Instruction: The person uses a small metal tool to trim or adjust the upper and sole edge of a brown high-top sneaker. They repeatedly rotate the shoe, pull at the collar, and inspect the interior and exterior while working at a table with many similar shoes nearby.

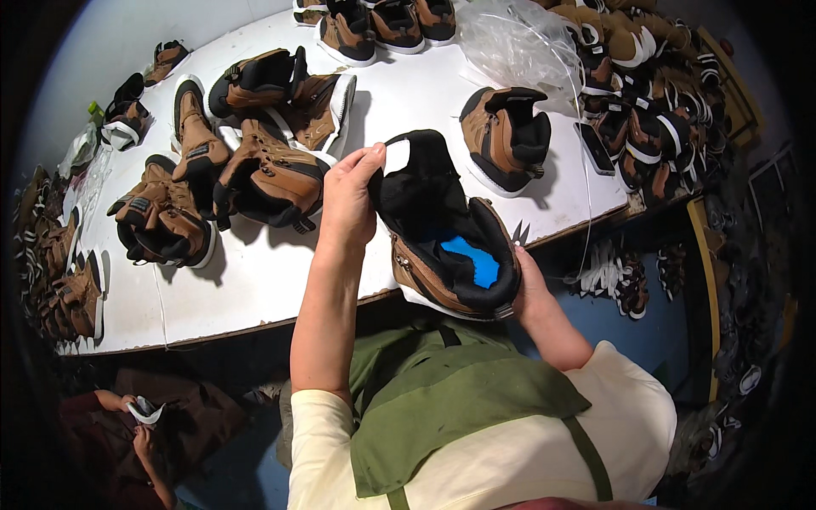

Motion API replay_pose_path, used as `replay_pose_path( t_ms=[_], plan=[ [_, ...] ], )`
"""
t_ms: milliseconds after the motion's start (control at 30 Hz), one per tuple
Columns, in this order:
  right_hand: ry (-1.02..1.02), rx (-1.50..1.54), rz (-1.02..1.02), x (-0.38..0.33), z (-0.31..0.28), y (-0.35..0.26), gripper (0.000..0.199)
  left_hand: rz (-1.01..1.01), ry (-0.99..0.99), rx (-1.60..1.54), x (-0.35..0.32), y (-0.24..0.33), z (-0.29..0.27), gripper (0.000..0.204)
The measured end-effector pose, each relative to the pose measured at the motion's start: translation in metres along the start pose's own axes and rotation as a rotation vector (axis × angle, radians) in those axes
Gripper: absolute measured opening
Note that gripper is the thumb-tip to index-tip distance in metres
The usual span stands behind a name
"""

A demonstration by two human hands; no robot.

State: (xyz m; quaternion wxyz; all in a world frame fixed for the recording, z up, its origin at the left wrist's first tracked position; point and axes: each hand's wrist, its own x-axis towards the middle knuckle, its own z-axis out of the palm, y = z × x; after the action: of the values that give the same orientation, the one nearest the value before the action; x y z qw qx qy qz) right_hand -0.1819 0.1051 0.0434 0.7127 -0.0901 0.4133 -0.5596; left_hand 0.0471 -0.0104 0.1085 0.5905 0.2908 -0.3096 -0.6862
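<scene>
A brown and black high-top boot (446, 255) is held up in front of me, opening toward me, above the table's near edge. My left hand (353, 191) pinches its black tongue beside a white label (397, 157). Inside the boot a bright blue patch (473, 262) shows on the insole. My right hand (533, 289) is at the boot's right side near the heel, its fingers partly hidden. Two pointed metal blades of small scissors (520, 234) stick up from that hand.
On the white table (255, 297) several like boots (263, 174) cluster at left; a single boot (507, 136) stands at right. Clear plastic bags (518, 42) and a dark phone (594, 149) lie nearby. Shoes (654, 127) pile up at far right. Another person's hands (140, 421) work at lower left.
</scene>
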Motion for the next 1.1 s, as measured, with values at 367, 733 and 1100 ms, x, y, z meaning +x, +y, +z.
replay_pose_path(
  t_ms=[367, 733, 1100],
  plan=[
    [-0.03, 0.063, -0.028, 0.003, 0.01, -0.008, 0.014, -0.091, -0.017, -0.12, 0.01, -0.018, -0.017, 0.025],
    [-0.217, -0.022, -0.126, 0.003, 0.007, -0.01, 0.01, -0.2, -0.068, -0.29, 0.009, -0.035, -0.022, 0.028],
    [-0.191, -0.295, -0.411, 0.015, -0.004, -0.021, 0.028, 0.153, -0.134, -0.183, -0.023, -0.033, -0.02, 0.029]
  ],
)
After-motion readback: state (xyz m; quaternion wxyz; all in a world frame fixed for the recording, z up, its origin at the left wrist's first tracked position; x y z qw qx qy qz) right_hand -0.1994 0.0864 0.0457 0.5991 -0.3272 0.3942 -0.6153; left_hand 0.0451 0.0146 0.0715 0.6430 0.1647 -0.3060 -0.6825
